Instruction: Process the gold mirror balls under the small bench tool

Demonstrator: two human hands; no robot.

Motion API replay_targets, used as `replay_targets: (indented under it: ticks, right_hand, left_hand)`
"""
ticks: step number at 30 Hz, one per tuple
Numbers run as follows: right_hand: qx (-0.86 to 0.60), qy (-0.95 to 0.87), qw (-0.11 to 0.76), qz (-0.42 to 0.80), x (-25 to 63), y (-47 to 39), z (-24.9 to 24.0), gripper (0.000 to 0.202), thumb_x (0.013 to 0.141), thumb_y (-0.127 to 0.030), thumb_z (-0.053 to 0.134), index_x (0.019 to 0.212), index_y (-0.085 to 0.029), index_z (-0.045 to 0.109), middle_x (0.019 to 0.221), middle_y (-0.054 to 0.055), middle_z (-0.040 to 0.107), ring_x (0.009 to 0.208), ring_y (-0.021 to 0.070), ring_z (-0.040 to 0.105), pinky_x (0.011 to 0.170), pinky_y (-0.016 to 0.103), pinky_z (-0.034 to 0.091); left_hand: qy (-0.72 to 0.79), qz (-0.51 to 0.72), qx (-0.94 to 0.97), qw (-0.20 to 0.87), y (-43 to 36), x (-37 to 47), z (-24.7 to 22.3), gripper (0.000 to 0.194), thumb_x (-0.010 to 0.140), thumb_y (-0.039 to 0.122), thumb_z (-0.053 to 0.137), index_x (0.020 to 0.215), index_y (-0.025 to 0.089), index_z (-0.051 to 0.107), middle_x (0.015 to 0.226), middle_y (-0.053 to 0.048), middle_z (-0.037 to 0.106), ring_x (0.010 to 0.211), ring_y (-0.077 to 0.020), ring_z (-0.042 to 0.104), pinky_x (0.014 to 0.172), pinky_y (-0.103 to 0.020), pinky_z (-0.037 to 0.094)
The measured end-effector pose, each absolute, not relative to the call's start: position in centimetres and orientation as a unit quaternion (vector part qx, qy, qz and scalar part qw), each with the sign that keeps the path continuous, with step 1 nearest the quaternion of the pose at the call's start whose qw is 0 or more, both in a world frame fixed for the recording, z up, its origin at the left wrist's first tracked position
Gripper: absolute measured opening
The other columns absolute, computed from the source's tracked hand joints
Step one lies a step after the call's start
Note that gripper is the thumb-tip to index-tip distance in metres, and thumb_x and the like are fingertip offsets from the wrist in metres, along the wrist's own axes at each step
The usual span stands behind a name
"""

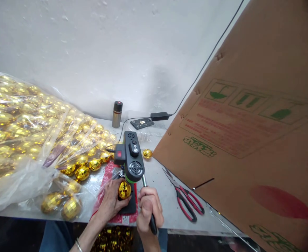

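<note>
My left hand (pixel 111 199) is closed around a shiny gold mirrored ball (pixel 124 190), thumb and fingers on its sides. The ball is beneath the head of a small black bench machine (pixel 130 164), over its dark base plate (pixel 129 209). My right hand (pixel 150 206) is wrapped round the black grip of a lever (pixel 153 224) on the machine's right side. A red plastic sheet (pixel 107 175) lies under the machine. Whether the machine's tool touches the ball is hidden by its head.
A clear bag of gold balls (pixel 33 129) fills the left. Red-handled scissors (pixel 187 199) and a loose gold ball (pixel 147 153) lie to the right, beside a large carton (pixel 235 140). Behind stand a spray can (pixel 117 114), a phone-like slab (pixel 141 123) and a power adapter (pixel 160 116).
</note>
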State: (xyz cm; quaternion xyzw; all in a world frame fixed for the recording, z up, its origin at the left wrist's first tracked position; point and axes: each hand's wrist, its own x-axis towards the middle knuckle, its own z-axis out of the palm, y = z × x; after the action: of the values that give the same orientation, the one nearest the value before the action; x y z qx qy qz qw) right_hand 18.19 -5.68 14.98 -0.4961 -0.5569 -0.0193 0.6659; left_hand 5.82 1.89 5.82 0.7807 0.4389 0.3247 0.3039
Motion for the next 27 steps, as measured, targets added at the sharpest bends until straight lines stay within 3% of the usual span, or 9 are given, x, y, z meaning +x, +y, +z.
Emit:
replay_targets:
  ticks: [27]
  right_hand:
    - [-0.486,-0.490,0.723,-0.036,16.9,-4.7,13.5,0.037,0.108,-0.020,0.041,0.073,-0.023,0.050,0.074,-0.002,0.054,0.062,0.0125,0.053,0.059,0.028,0.042]
  left_hand:
    - [0.429,0.331,0.779,0.316,2.1,6.1,5.3,0.051,0.077,0.028,0.077,0.126,0.021,0.068,0.117,-0.012,0.075,0.111,-0.0357,0.067,0.099,-0.053,0.051]
